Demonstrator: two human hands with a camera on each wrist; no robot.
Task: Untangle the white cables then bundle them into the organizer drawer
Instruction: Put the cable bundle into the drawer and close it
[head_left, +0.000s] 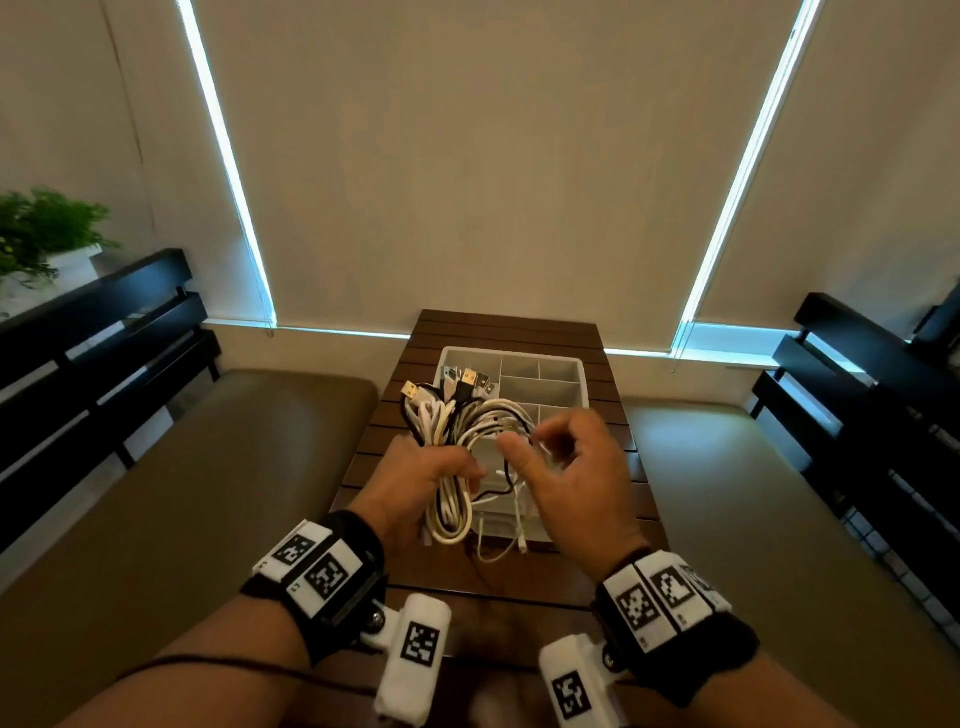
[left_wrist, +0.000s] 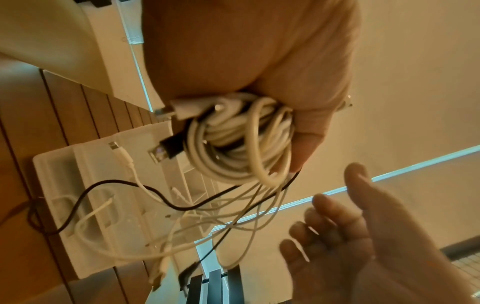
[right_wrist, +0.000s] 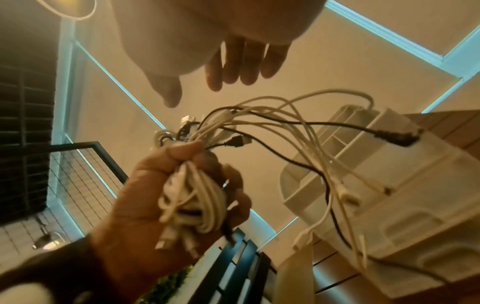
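My left hand (head_left: 415, 480) grips a tangled bundle of white cables (head_left: 451, 501) with a few black ones mixed in, held up over the near end of the white organizer drawer (head_left: 569, 364). USB plugs stick out of the bundle's top. In the left wrist view the coils (left_wrist: 233, 144) sit in my left hand (left_wrist: 306, 142), and loose ends trail down into the drawer (left_wrist: 59, 185). My right hand (head_left: 553, 457) hovers just right of the loops, fingers relaxed and holding nothing. The right wrist view shows its fingers (right_wrist: 233, 67) above the strands, and my left hand (right_wrist: 155, 185) around the cables (right_wrist: 200, 201).
The drawer stands on a narrow slatted wooden table (head_left: 519, 325). Brown cushioned benches (head_left: 208, 467) with black slatted backs (head_left: 104, 332) flank it on both sides. A green plant (head_left: 36, 234) is at the far left. Closed window blinds fill the background.
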